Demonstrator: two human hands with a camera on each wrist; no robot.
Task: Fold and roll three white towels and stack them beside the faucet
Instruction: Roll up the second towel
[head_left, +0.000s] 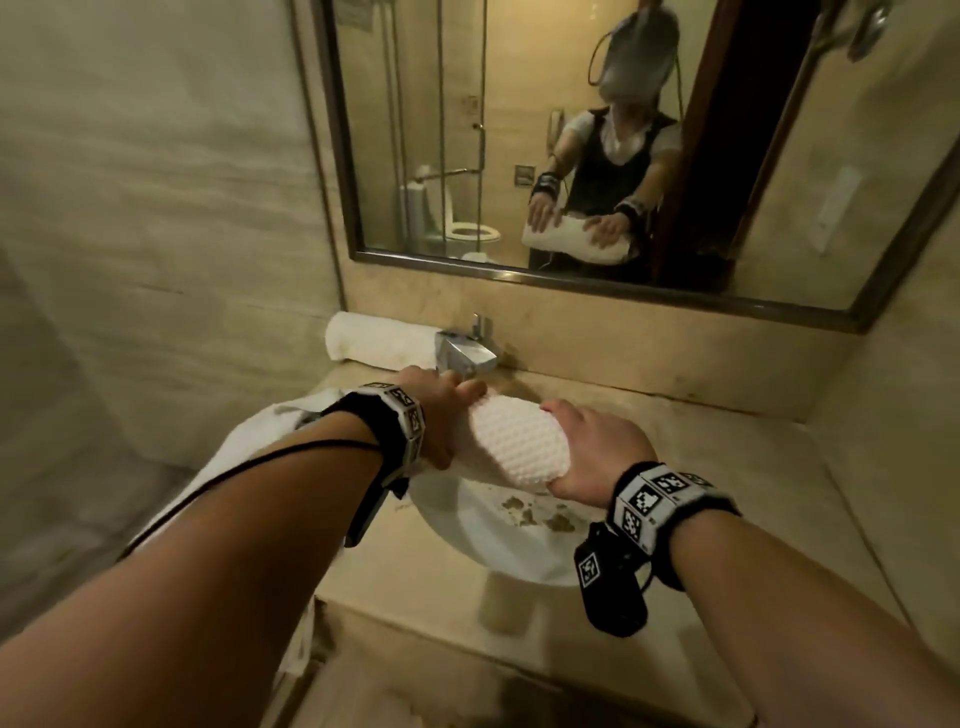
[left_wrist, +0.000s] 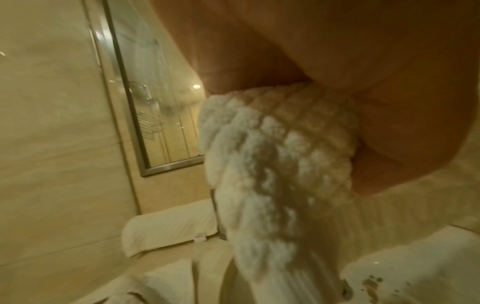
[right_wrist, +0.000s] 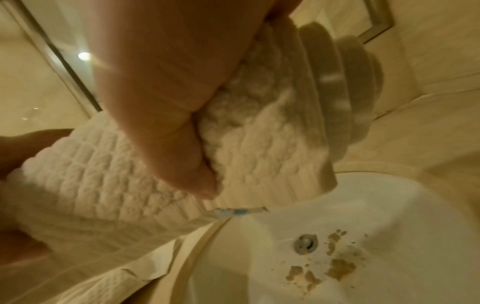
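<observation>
While both hands, left hand (head_left: 441, 415) and right hand (head_left: 597, 449), curl their fingers around the rolled waffle-weave towel (head_left: 519, 441), its soft, light bulk likely needs end grips to stay wound.

A beige marble vanity counter (head_left: 701, 467) is running along the wall beneath a mirror. A white basin (head_left: 467, 525) is sitting sunk into it, with brown stains spotting the bowl near the drain (right_wrist: 306, 243). At the back edge, a chrome faucet (head_left: 465, 353) is standing on the counter. Just to its left, a rolled white towel (head_left: 382, 340) is lying against the back wall. Another white towel (head_left: 249, 452) is lying loosely on the counter's left end, draping over the front edge.
</observation>
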